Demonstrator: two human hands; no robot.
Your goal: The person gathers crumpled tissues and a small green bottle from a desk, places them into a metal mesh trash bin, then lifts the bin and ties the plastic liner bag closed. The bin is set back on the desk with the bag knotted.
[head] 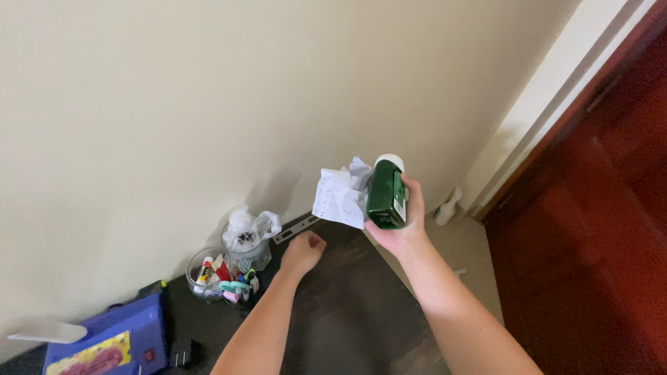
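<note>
My right hand (403, 226) is raised above the dark desk corner and grips a green bottle (386, 196) with a white cap, together with a crumpled white paper (340, 196) that sticks out to the left. My left hand (303, 251) hovers low over the dark desk (347, 312), fingers curled into a loose fist with nothing in it. It is close to a flat grey metal strip (295, 228) lying by the wall.
Two clear jars stand by the wall: one with a plastic bag in it (248, 239), one with markers and pens (212, 276). A blue box (111, 340) and a black plug (182, 352) lie left. A white spray bottle (447, 207) stands on the floor by the red door (597, 208).
</note>
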